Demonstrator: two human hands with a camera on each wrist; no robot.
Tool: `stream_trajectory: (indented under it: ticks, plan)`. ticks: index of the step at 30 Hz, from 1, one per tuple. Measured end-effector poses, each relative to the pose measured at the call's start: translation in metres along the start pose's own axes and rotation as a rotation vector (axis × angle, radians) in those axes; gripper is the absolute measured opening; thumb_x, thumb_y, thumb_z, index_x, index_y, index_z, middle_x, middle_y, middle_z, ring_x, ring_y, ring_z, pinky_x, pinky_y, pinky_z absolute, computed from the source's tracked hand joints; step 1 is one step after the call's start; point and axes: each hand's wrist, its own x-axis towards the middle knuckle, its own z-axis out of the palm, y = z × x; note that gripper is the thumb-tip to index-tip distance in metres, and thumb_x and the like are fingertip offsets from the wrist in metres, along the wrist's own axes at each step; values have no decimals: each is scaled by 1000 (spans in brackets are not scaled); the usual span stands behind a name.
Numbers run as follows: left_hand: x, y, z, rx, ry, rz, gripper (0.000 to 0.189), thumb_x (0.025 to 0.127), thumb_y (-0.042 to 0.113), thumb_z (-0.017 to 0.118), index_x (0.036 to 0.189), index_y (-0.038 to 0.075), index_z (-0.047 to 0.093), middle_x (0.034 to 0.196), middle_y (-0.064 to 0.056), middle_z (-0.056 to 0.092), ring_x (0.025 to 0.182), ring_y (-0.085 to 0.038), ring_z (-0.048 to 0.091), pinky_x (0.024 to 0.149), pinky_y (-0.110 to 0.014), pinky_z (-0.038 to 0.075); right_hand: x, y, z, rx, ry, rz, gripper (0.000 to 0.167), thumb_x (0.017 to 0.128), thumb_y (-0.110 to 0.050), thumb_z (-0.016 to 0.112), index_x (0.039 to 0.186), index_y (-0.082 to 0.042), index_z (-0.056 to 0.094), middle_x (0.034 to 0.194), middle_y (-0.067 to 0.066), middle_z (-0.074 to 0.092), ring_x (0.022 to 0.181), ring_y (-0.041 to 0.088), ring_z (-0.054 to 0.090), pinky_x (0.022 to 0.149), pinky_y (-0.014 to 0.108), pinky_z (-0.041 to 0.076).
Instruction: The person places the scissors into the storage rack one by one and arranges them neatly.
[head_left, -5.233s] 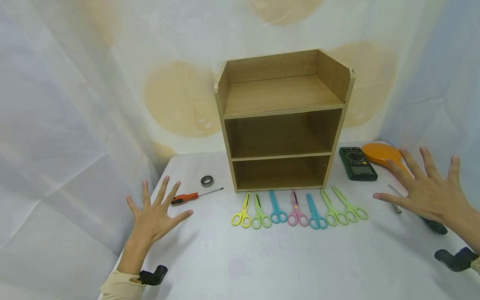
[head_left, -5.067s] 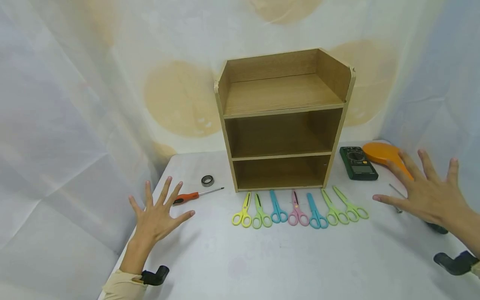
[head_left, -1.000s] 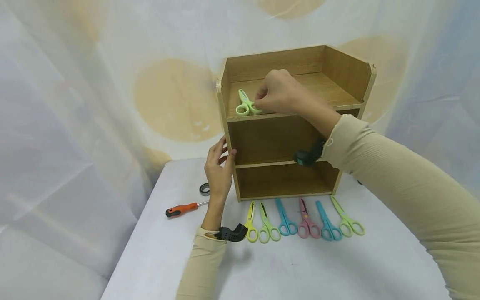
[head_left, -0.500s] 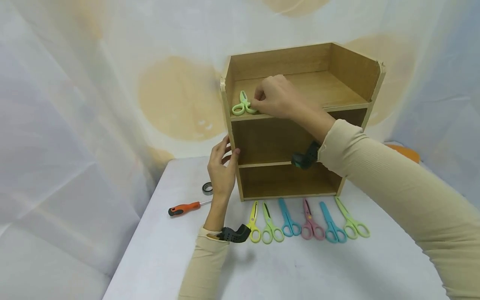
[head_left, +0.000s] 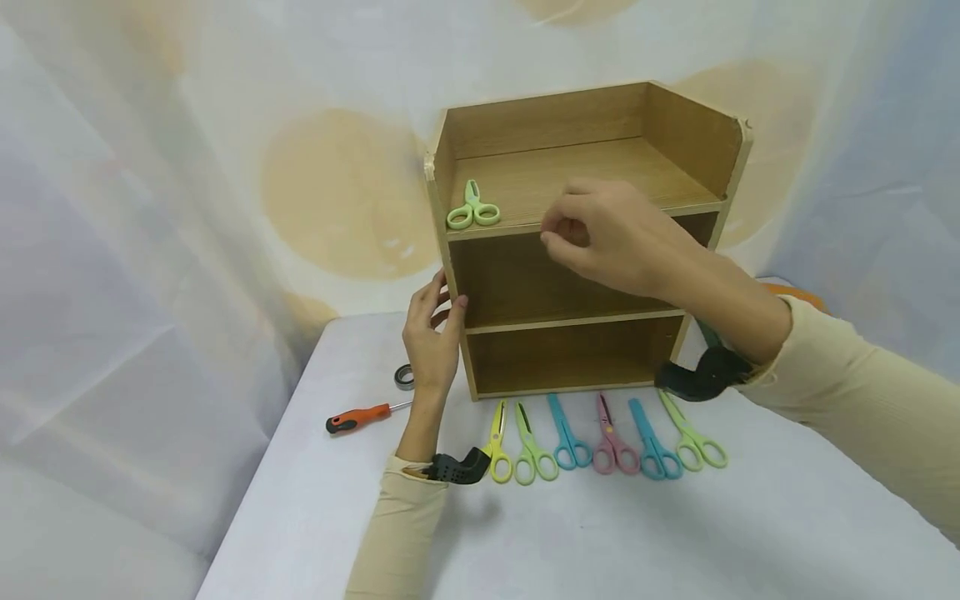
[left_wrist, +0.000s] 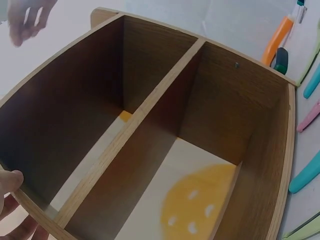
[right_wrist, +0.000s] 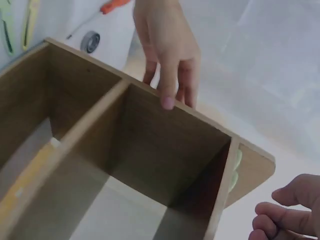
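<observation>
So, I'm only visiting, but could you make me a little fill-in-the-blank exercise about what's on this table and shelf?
1. As the head view shows it, the left hand grips the wooden shelf unit by its ____ side.
2. One green pair of scissors rests on the ____ level of that unit.
3. The row of scissors on the white table has ____ pairs in it.
4. In that row, the pink pair lies between two ____ pairs.

Missing words: left; top; six; blue.
</observation>
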Motion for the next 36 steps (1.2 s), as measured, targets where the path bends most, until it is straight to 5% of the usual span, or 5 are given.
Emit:
stream_trajectory:
  ticks: [10, 21, 36]
  plan:
    - [1, -5, -4, 15, -13, -18, 46, 95, 2, 67, 139, -5, 55, 125, -23, 58, 112, -33, 62, 90, -45, 55, -74, 6, 4, 7, -1, -26, 9, 84, -4, 76, 92, -9, 75, 88, -5, 66, 78, 11, 60, 65, 31, 53]
    - [2, -7, -12, 22, -14, -28, 46, 95, 1, 66, 139, -5, 54, 126, -22, 57, 114, -34, 60, 92, -51, 53, -138, 16, 24, -8, -42, 61, 20, 78, -9, 84, 96, -15, 76, 89, -11, 64, 79, 6, 57, 62, 22, 54]
    - [3, -5, -16, 16, -16, -19, 47, 95, 3, 67, 140, -4, 55, 125, -23, 57, 114, -33, 60, 92, -49, 53, -228, 50, 69, -9, -295, 357, 15, 82, -14, 82, 97, -14, 76, 84, -13, 62, 76, 8, 54, 65, 24, 55]
